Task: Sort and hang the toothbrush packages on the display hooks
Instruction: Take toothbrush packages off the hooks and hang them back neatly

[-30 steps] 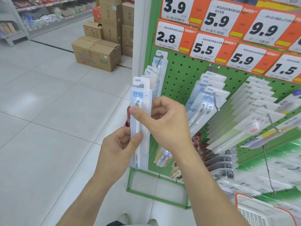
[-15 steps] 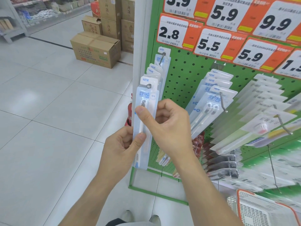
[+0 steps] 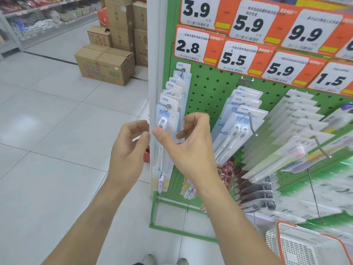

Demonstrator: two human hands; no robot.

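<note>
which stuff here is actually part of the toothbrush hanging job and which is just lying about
Job: front toothbrush package on the leftmost hook; right hand; left hand; pegboard.

Lying about: cardboard boxes; price tags; basket.

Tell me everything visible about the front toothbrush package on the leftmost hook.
The front toothbrush package is a tall clear plastic blister on a white and blue card marked NEW, with a toothbrush head showing. It hangs upright, its hole threaded on the leftmost hook, ahead of a row of matching packs. The right hand touches it with thumb and fingers. The left hand is off it.
</note>
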